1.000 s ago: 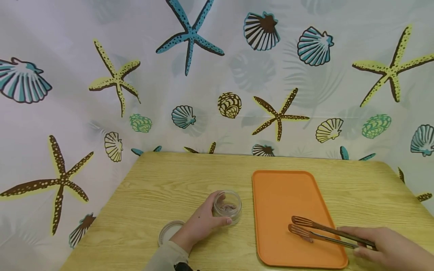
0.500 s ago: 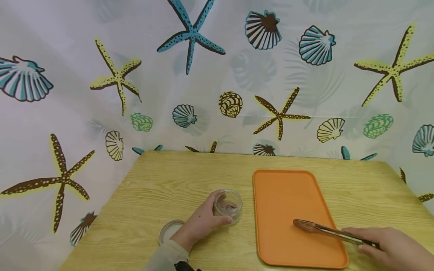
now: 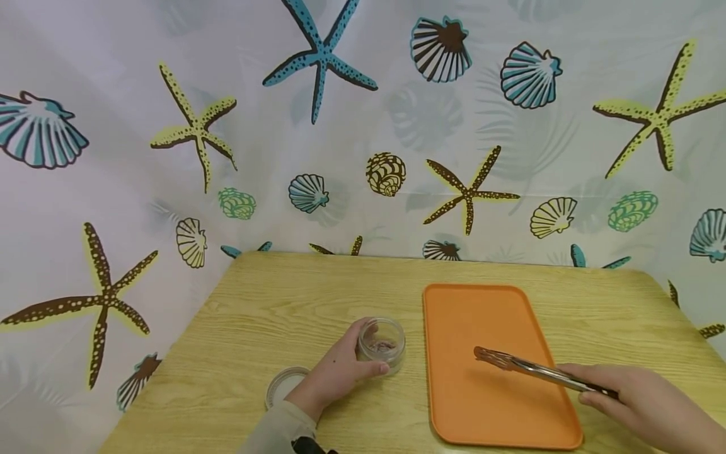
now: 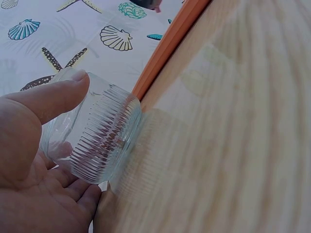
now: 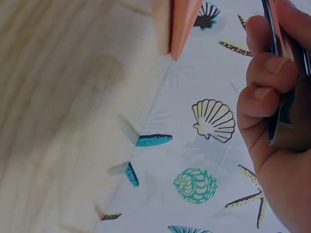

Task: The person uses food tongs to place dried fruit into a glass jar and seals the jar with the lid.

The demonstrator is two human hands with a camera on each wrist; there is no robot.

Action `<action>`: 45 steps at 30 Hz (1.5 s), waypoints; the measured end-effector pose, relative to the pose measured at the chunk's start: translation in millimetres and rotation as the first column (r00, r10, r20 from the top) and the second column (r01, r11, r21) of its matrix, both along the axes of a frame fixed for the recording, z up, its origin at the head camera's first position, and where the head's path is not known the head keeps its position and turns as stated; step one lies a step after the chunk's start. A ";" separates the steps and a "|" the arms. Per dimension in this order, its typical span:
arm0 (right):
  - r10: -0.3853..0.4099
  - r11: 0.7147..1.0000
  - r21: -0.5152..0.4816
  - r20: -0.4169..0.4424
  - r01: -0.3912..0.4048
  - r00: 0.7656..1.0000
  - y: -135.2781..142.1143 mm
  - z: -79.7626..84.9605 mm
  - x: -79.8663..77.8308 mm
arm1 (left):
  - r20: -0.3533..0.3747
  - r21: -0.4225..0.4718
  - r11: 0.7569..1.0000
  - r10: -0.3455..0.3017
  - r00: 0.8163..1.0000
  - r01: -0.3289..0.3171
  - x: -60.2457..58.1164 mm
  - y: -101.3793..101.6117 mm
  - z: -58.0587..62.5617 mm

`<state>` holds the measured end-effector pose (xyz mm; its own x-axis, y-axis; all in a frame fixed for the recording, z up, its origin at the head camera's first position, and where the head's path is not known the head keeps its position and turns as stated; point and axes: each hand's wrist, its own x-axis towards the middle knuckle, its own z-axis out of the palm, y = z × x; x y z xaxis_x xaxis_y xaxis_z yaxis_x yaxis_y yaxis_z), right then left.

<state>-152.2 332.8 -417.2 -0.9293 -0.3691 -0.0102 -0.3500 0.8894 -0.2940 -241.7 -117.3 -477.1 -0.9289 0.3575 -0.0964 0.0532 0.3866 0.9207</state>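
My left hand (image 3: 339, 373) grips a ribbed clear glass jar (image 3: 391, 360) standing on the table, thumb on the near side. Its mouth is uncovered, and small reddish-brown pieces show inside through the glass (image 4: 102, 138). On the right, my right hand (image 3: 641, 398) holds metal tongs (image 3: 547, 373) with brown slotted tips. The tongs are squeezed together, their tips above the orange tray (image 3: 467, 315). A small pinkish bit (image 4: 158, 8) shows at the tips in the left wrist view. In the right wrist view, fingers (image 5: 262, 99) curl round the tongs' handle.
A round, pale jar lid (image 3: 279, 386) lies on the wood-grain table (image 3: 272, 302), partly behind my left wrist. The tray's raised rim stands just right of the jar. A white curtain (image 3: 351, 132) printed with shells and starfish hangs behind the table and along its sides.
The tongs, spread apart over a small piece on the tray, have closed and lifted, moving slightly left and up with my right hand. That piece no longer shows on the tray. My left hand stays put.
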 end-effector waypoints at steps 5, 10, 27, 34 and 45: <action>0.040 0.997 -0.059 -0.076 -0.045 0.996 -18.1 7.5 -6.7 | 0.000 0.005 1.000 0.000 1.000 0.000 0.8 -0.1 3.8; 0.122 0.982 -0.121 -0.159 -0.142 0.980 -38.8 13.0 -14.7 | 0.006 0.030 1.000 -0.003 1.000 0.002 1.7 -0.2 4.2; 0.230 0.956 -0.137 -0.196 -0.259 0.953 -104.5 27.5 -48.4 | 0.004 0.031 0.999 -0.008 1.000 0.008 1.8 1.3 2.4; 0.261 0.946 -0.145 -0.189 -0.289 0.947 -129.4 27.4 -61.3 | 0.009 0.018 1.000 0.001 1.000 -0.002 -0.3 -0.3 -1.0; 0.251 0.947 -0.166 -0.162 -0.277 0.955 -135.1 21.7 -65.0 | 0.016 -0.016 0.999 0.034 0.999 -0.034 0.0 0.6 -0.8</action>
<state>-217.2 197.7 -395.5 -0.7861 -0.5843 0.2014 -0.6128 0.6946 -0.3767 -241.8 -116.7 -477.9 -0.9387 0.3241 -0.1174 0.0246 0.4025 0.9151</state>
